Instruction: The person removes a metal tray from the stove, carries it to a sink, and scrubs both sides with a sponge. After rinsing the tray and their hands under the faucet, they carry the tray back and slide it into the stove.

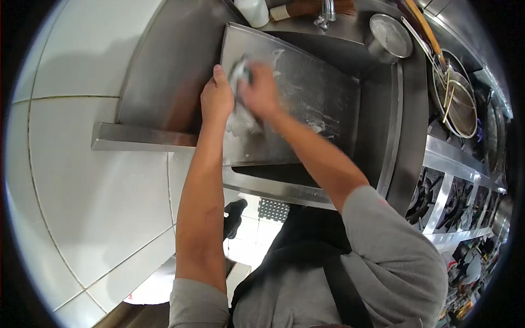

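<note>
A large metal tray (306,93) with white suds on it lies tilted in the steel sink. My left hand (217,97) grips the tray's left edge, its thumb pointing up. Just right of it, my right hand (258,90) is closed round a pale, blurred scrubbing pad (239,75) and presses it on the tray's surface near that same edge. Motion smears the right hand and the pad, so the pad's exact shape cannot be made out.
Behind the tray are a faucet (326,15), a white container (252,12) and a brush (306,8). A metal pot (389,38) sits at the sink's back right corner. Strainers (458,104) and stove burners (451,202) stand farther right.
</note>
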Action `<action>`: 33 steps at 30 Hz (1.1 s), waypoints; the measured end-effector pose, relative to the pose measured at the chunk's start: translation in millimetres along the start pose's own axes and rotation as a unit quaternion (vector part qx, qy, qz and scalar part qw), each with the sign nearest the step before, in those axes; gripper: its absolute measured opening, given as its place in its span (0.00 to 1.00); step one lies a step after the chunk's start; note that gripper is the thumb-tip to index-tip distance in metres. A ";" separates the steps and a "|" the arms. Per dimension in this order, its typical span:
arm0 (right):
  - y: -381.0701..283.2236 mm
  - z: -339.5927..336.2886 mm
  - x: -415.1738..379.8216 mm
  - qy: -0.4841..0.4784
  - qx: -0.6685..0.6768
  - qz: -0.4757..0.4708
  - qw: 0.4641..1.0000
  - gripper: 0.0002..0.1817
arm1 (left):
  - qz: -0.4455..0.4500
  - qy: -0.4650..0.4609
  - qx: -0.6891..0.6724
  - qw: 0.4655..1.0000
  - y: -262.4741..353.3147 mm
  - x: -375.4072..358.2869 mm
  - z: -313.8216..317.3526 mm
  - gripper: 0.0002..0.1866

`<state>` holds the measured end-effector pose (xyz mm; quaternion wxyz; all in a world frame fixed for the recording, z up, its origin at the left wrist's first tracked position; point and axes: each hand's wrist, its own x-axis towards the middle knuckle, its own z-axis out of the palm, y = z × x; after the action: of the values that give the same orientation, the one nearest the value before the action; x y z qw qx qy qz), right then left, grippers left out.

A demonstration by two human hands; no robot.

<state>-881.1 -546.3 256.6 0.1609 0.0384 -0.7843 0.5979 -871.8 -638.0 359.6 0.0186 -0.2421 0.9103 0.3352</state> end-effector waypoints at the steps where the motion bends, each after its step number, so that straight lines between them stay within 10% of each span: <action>1: -3.7 -9.9 -31.3 -0.045 0.016 -0.042 0.998 0.26 | 0.005 -0.002 -0.002 1.000 2.1 1.2 -1.9 0.41; 4: -1.3 -56.0 -102.1 -0.158 0.031 -0.114 0.980 0.27 | -0.001 -0.012 -0.031 0.999 -9.8 5.0 2.3 0.39; 10: 65.7 -30.5 -22.2 0.053 -0.134 0.153 0.978 0.28 | 0.008 -0.005 -0.045 0.999 -19.5 17.2 10.1 0.39; 14: -38.0 -36.2 -59.8 -0.103 0.011 -0.021 0.994 0.33 | 0.037 -0.007 -0.048 0.998 -14.0 5.0 1.8 0.33; 17: 28.0 -53.6 -105.6 -0.065 -0.056 -0.020 0.996 0.35 | 0.020 -0.012 -0.073 0.997 -18.5 7.9 5.0 0.32; 20: 126.6 -126.2 -116.9 -0.056 -0.110 0.462 0.878 0.33 | 0.029 0.004 -0.057 0.998 -20.9 11.3 8.1 0.32; 21: 155.5 -130.8 -135.4 -0.036 -0.194 0.478 0.856 0.33 | 0.031 0.003 -0.052 0.998 -20.4 8.8 7.3 0.32; 25: 86.4 -104.2 -142.3 -0.126 -0.229 0.269 0.927 0.36 | 0.021 -0.001 -0.038 0.999 -21.5 13.0 7.7 0.33; 29: -33.1 -48.0 -78.0 -0.116 0.012 -0.034 0.993 0.39 | -0.023 -0.005 0.010 1.000 -16.7 18.9 3.8 0.34; 33: 64.5 -37.4 -32.1 0.028 -0.086 0.121 0.989 0.40 | -0.028 -0.016 -0.026 0.999 -21.4 24.3 13.1 0.33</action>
<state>-859.4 -496.8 196.1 0.1122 -0.0874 -0.8271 0.5438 -885.3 -654.4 331.9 0.0363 -0.2629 0.8936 0.3620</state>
